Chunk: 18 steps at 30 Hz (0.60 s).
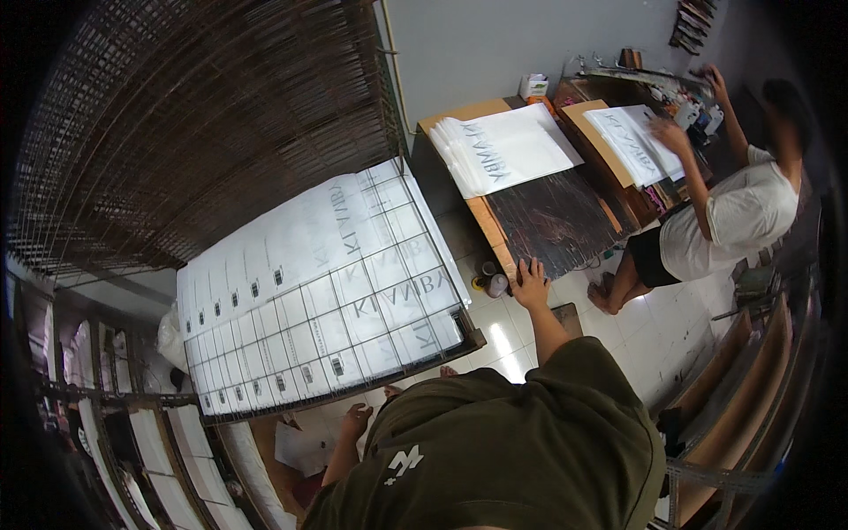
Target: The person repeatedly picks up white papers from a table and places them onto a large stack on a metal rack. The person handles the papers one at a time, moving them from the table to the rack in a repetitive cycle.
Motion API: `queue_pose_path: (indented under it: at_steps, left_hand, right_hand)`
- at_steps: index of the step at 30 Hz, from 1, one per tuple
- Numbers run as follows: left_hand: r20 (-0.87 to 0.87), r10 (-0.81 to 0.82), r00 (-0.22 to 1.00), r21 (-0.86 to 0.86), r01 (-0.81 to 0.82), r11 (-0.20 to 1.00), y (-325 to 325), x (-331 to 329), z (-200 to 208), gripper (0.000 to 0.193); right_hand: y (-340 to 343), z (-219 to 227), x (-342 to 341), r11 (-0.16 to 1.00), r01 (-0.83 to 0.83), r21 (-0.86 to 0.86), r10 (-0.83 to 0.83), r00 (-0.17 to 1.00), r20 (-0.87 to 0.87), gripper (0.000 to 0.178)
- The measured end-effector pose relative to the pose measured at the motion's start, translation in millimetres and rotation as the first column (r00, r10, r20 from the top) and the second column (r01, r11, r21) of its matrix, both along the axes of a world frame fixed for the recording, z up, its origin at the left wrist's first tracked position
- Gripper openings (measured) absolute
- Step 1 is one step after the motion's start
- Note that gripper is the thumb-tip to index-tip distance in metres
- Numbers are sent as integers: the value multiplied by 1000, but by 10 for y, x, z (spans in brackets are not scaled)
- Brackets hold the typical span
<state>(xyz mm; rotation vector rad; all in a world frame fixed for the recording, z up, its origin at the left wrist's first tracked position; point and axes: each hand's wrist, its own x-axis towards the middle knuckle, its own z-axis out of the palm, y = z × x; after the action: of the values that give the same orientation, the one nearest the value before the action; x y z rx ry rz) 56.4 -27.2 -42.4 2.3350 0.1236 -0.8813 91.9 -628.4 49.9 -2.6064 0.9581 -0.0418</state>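
Observation:
My right hand (531,284) lies with its fingers spread on the near corner of a dark, worn wooden table (555,225). It holds nothing. A stack of white printed sheets (512,150) covers the far part of that tabletop. My left hand (356,419) hangs low at my side, loosely curled with the fingers a little apart, and nothing shows in it. Closest to it is a wire drying rack (389,380), whose mesh shelf carries several large white printed sheets (309,256).
A co-worker in a white shirt (751,208) stands at the right, hands over another stack of printed sheets (632,137) on a dark bench. Empty rack shelves (212,97) tilt up at upper left. Slotted shelving (159,442) stands lower left; wooden boards (733,397) lower right.

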Motion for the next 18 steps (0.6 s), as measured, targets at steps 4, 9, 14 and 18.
queue_pose_path:
  at_steps: [4, 9, 14, 18]
  left_hand:
    - [-21, 6, 1000, -40, -6, 999, -22, -76, -22, 52]
    - [51, -131, 990, 44, 128, 991, 38, -346, 222, 48]
    - [-59, -44, 997, 51, 47, 998, 839, -780, -773, 46]
    - [-128, 98, 987, 27, -96, 995, 898, -852, -649, 47]
  right_hand:
    - [-3, 6, 10, 1000, 7, 8, -7, 1000, -27, 64]
    - [-1, -56, 17, 1000, 19, -19, -19, 999, -31, 65]
    - [27, 281, 182, 987, 104, 120, -103, 995, -10, 67]
    - [-513, -118, 386, 616, 87, 783, -691, 537, 484, 83]
